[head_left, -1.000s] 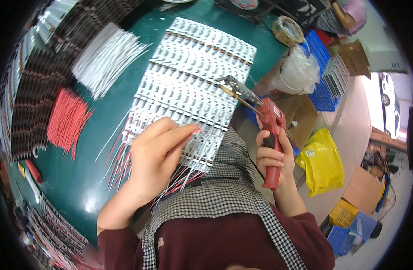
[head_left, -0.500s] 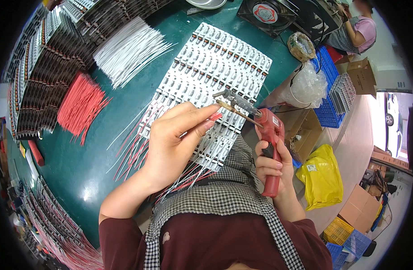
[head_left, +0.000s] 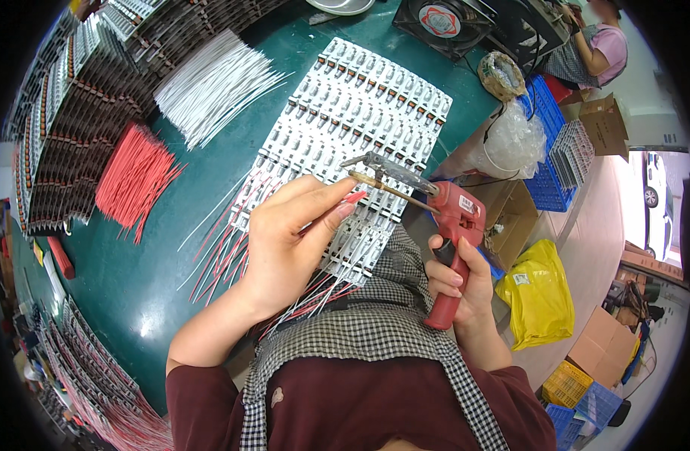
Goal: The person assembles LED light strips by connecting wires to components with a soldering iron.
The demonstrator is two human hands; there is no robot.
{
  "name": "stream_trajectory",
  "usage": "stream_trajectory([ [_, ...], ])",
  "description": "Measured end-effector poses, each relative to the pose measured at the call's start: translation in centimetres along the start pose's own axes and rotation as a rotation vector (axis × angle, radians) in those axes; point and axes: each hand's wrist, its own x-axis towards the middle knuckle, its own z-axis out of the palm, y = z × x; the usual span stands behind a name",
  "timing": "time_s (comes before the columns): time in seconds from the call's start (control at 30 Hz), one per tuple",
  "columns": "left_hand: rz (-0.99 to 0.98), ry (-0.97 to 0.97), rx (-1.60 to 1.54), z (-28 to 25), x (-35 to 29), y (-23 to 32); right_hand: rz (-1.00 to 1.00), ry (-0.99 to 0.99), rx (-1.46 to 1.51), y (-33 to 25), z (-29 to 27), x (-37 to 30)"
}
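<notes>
- At nine o'clock, on green bench: thin red wires.
- At ten-thirty: thin white wires.
- At nine, further in: left hand, pinching slim red piece.
- At twelve: white rectangular component-studded panel.
- At four: right hand, gripping red plastic soldering gun.

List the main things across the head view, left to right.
Bundle of thin red wires, bare left hand pinching a small red piece, bare right hand gripping a red soldering gun, yellow plastic bag, white car
</notes>
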Motion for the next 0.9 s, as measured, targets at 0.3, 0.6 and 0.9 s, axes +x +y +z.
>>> stream_trajectory([
  [0.3, 0.142, -0.106, 0.324, -0.3, -0.8, -1.6, -0.516, 0.072, -0.653, -0.5, 0.4, -1.4],
  [0.6, 0.442, -0.215, 0.764, 0.9, -2.3, -3.9, -0.418, 0.138, -0.895, 0.7, -1.5, -3.9],
  [0.9, 0.464, -0.240, 0.780, 2.0, -2.6, -4.1, -0.389, 0.147, -0.940, 0.9, -1.5, -4.0],
])
